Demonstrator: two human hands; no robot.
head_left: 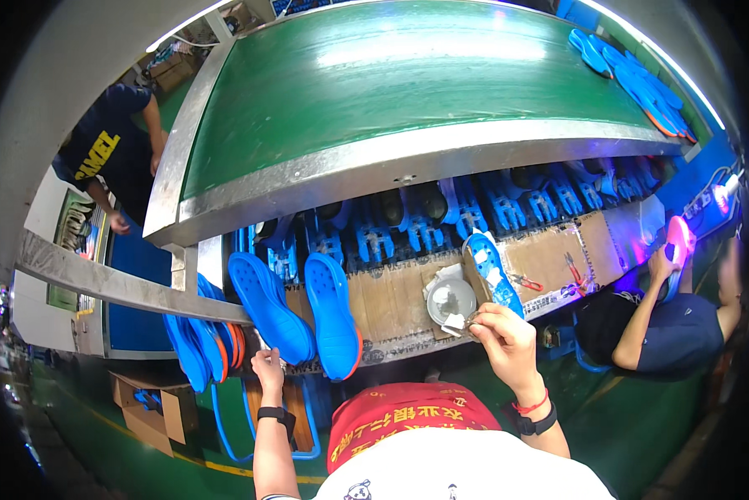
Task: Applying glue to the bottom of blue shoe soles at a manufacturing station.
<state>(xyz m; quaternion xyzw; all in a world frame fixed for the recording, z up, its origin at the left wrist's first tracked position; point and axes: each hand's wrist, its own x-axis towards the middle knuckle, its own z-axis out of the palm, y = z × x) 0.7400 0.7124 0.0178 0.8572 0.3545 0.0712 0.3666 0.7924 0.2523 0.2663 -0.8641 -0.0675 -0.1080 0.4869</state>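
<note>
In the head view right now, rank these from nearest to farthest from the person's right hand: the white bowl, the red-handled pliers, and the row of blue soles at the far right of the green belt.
From the right hand:
1. White bowl, just left of the hand on the cardboard.
2. Red-handled pliers, to the right on the cardboard.
3. Row of blue soles, on the green belt's far right end.

- We see bright blue shoe soles (303,304) with orange edges
- We see a glossy green conveyor belt (408,92)
- We see a white bowl (451,300) on the brown cardboard-covered bench (391,304)
- We see a red apron (403,421) with yellow lettering
</note>
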